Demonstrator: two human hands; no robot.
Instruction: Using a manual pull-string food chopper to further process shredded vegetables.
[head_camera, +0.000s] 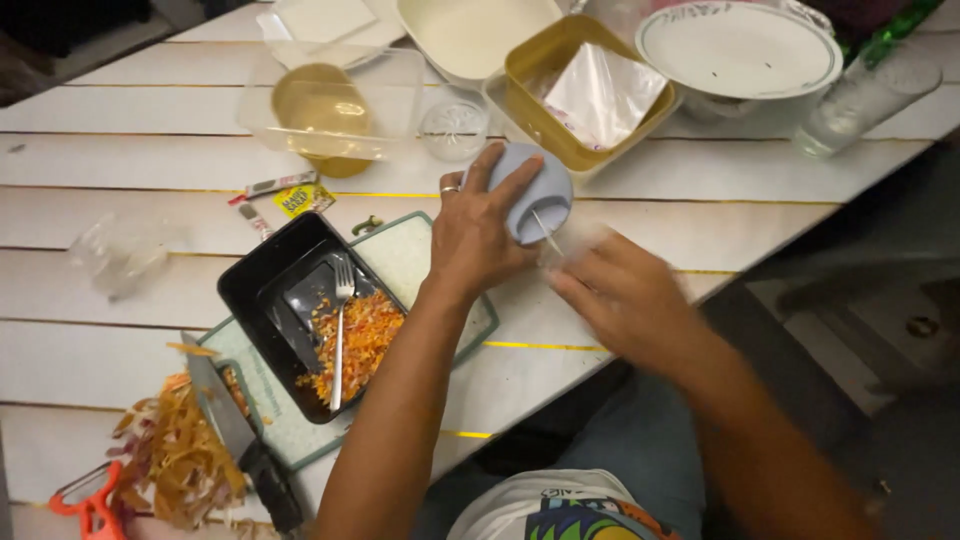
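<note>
A black tray (262, 268) with shredded vegetables (360, 338) and 1 fork (340, 330) sits left of centre. A knife (235, 432) and orange peeler (88, 502) lie lower left. 1 white plate (738, 48) rests upper right.

The left hand (478, 235) presses down on the grey-blue lid of a pull-cord chopper (532, 192) standing on the white plank tabletop (150, 190). The right hand (622, 292), blurred, holds the thin cord (546, 232) that runs from the lid. Left of them a black tray (262, 272) with shredded vegetables (362, 340) and a fork (340, 335) lies on a pale cutting board (405, 255). A knife (232, 425) rests beside peelings (185, 450).
</note>
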